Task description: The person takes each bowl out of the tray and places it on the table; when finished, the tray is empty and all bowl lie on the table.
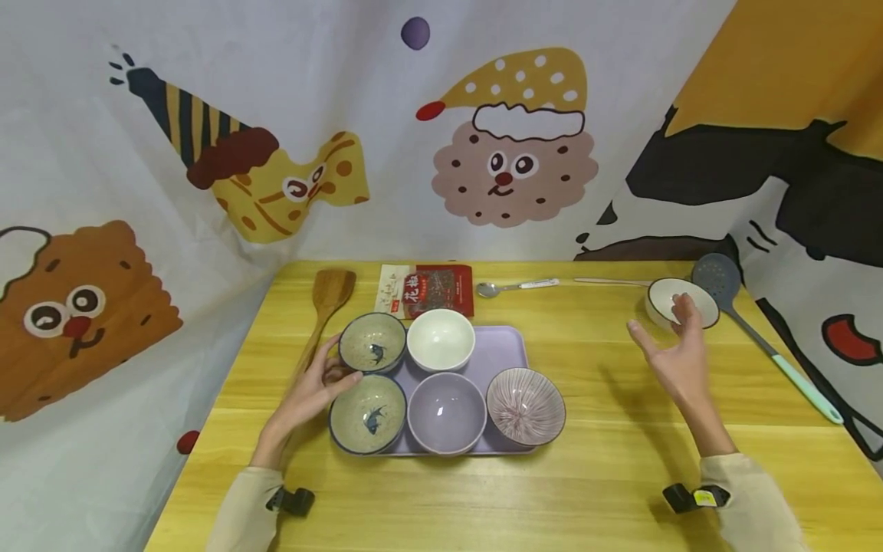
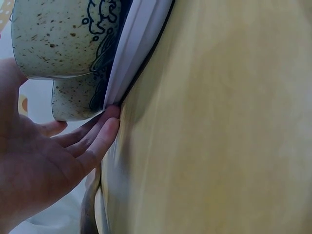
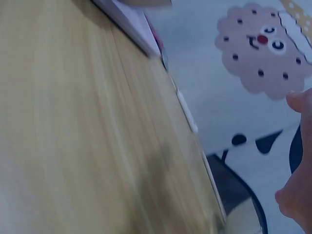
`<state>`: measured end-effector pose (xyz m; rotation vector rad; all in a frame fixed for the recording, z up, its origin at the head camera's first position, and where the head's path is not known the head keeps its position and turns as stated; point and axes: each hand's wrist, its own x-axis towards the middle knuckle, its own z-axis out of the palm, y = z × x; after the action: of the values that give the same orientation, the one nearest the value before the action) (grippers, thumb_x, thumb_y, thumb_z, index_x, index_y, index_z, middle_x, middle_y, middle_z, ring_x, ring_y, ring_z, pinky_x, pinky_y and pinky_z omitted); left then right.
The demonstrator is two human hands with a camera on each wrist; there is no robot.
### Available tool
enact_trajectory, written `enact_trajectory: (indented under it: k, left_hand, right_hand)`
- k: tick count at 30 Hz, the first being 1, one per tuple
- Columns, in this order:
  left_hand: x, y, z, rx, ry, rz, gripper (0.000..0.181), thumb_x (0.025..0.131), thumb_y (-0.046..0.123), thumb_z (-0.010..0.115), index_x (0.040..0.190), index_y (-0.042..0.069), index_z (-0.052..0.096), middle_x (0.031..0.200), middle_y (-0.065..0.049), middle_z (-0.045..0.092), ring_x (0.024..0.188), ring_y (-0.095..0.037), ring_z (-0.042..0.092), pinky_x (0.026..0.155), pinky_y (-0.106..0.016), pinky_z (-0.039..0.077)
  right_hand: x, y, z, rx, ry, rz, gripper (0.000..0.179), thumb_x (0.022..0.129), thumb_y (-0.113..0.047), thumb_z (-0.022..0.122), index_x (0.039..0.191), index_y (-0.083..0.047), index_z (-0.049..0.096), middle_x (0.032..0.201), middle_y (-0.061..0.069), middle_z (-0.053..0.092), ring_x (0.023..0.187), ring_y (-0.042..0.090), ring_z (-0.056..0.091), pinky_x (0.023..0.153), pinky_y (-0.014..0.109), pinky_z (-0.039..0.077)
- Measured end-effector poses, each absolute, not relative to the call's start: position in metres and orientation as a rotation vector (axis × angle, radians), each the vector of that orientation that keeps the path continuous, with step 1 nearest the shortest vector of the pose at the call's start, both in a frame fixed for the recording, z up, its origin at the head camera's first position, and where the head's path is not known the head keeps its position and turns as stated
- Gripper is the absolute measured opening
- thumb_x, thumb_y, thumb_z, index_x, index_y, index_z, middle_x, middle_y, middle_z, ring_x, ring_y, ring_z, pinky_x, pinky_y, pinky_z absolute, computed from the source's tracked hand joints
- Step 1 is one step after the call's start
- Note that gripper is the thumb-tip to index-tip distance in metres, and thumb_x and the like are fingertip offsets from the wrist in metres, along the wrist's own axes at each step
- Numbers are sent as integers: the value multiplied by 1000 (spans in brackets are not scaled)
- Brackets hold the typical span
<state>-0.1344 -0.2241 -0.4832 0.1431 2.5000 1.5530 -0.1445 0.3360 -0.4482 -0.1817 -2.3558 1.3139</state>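
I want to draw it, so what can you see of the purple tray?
The purple tray is pale lavender, with rounded corners and a low raised rim. It looks smooth, maybe plastic. It lies flat on the wooden table under five bowls: two fish bowls on the left, a white bowl and a purple bowl in the middle, and a pink-streaked bowl at front right. They hide much, but a bare patch shows at back right. The left hand seems to touch its left edge.

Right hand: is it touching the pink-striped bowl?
Apart. The head view shows wooden tabletop between the right hand and the pink-striped bowl.
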Motion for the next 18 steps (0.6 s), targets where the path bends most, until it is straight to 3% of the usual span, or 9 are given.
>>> enact_trajectory:
  k: [8,14,18]
  left_hand:
    - [-134,-224,-482,146,2511,1548,91,96,28,70,163,13,10,138,-30,58,125,-42,60,107,-54,50]
    - [-133,-223,-481,159,2521,1531,90,98,28,68,163,11,9,140,-31,55,126,-43,59,107,-53,50]
    - [-132,-223,-479,136,2535,1511,91,97,30,69,163,13,10,141,-30,56,126,-43,59,108,-54,50]
  right_hand:
    - [-122,302,-454,84,-2406,1360,93,90,-11,75,162,-10,17,161,23,31,145,45,33,110,6,31]
    - [-106,275,-464,239,-2393,1386,98,82,2,79,161,-8,22,159,23,36,142,41,37,108,4,33]
    - [-96,258,-471,380,-2354,1404,99,76,8,80,159,-2,26,156,26,39,143,25,40,110,8,35]
